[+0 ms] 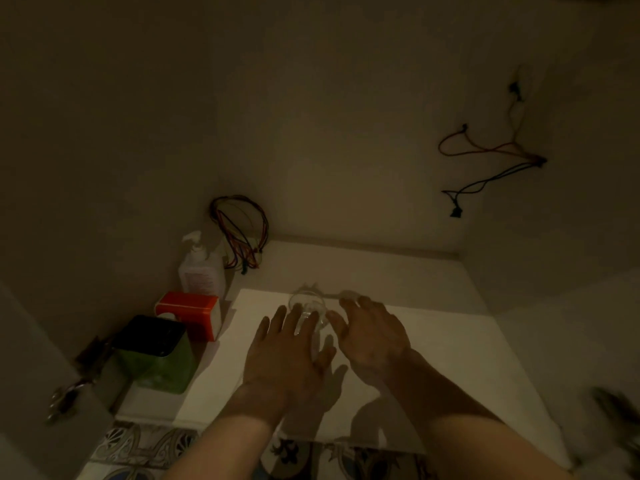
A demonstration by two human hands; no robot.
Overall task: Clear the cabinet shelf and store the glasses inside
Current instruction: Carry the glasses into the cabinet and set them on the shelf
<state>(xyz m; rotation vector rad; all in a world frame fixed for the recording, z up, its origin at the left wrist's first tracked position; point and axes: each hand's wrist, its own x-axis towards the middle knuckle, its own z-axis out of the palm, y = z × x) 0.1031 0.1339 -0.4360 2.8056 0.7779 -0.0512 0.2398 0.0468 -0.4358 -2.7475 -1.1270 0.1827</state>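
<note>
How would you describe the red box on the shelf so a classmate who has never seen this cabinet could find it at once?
Look at the left wall of the cabinet shelf, where three containers stand in a row. The red box is the middle one, between the white pump bottle behind and the green container with a black lid in front. Only it is red.

The picture is dim and brownish, darkest in the upper corners. Light comes from behind the person – both hands cast hard shadows onto the shelf [450, 327], the brightest patch. Soft blur throughout; walls bend at the edges – the bottom right corner is smeared.
</note>
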